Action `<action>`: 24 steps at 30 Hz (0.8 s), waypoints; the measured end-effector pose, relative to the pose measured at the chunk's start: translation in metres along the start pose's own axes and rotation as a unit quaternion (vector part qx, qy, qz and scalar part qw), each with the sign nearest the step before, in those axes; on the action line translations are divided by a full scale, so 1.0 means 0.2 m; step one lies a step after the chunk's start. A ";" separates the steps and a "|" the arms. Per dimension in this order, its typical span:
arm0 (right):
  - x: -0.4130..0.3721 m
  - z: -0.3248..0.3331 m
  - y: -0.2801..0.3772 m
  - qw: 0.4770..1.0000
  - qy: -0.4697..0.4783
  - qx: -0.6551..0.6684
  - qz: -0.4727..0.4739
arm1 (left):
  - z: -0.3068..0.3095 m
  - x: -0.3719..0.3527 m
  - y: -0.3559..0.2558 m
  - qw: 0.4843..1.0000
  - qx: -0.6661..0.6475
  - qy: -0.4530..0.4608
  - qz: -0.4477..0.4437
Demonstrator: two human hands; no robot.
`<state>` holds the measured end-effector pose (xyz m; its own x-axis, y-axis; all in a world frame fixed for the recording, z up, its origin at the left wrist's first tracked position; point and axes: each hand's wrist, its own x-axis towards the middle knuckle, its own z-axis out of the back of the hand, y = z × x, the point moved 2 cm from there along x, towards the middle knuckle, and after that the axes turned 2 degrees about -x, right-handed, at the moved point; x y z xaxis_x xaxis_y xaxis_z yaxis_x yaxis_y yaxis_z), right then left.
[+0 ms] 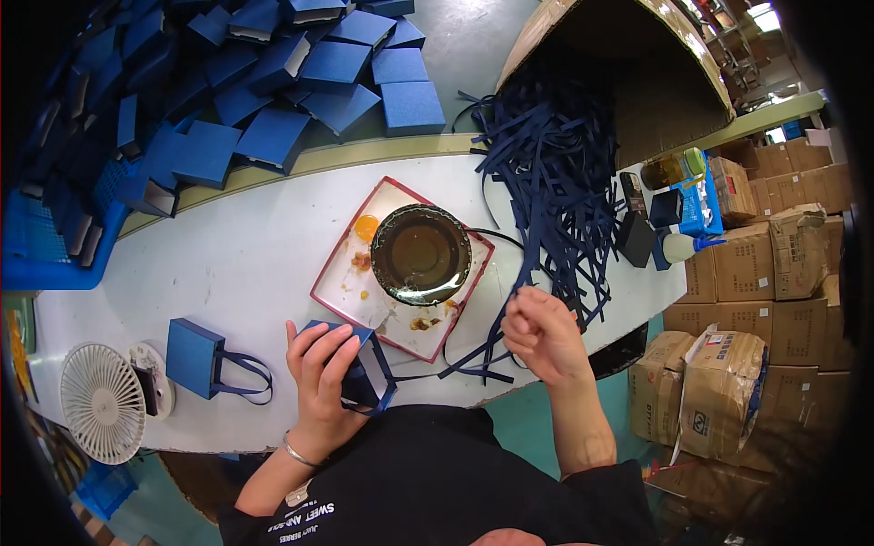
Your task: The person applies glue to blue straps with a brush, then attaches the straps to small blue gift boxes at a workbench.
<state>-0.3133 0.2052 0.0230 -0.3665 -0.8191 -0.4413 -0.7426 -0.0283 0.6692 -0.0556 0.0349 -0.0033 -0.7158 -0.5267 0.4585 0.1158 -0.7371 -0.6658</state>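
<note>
My left hand (320, 380) is wrapped round a small blue box (371, 371), with its open side turned toward my right. A dark ribbon end sticks out from the box's edge. My right hand (544, 335) pinches a navy ribbon (525, 273) at the near side of a large heap of ribbons (555, 173). Loose ribbon ends cross on the table between my hands. In front of me stands a round pot (421, 255) of brown liquid on a red-edged tray (330, 273) with amber drips. Another blue box (194, 358) with a ribbon loop lies to the left.
A white fan (102, 402) stands at the left table edge. Many blue boxes (273, 136) are piled at the back left, beside a blue basket (36, 241). An open carton (628, 73) lies behind the ribbons. A glue bottle (681, 247) and stacked cartons (742, 264) are on the right.
</note>
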 end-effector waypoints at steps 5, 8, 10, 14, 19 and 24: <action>0.12 -0.04 -0.04 0.964 -0.064 -0.259 -0.017 | -0.01 0.03 0.00 1.000 -0.006 0.014 -0.006; 0.17 -0.07 -0.05 0.952 -0.061 -0.299 -0.017 | -0.02 0.04 0.00 1.000 -0.009 0.017 -0.010; 0.20 -0.07 -0.06 0.949 -0.070 -0.306 -0.008 | -0.02 0.04 0.00 1.000 -0.007 0.017 -0.008; 0.24 -0.06 -0.07 0.952 -0.086 -0.294 -0.021 | -0.02 0.05 0.02 1.000 0.000 0.024 -0.008; 0.25 -0.06 -0.09 0.953 -0.081 -0.290 -0.016 | -0.02 0.05 0.04 0.999 0.017 0.042 -0.023; 0.25 -0.06 -0.09 0.951 -0.088 -0.297 -0.014 | -0.02 0.05 0.03 0.999 0.015 0.039 -0.025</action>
<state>-0.3114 0.1591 -0.0043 -0.4773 -0.7066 -0.5224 -0.3244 -0.4108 0.8521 -0.0653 0.0266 -0.0049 -0.7729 -0.4543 0.4429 0.0978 -0.7750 -0.6244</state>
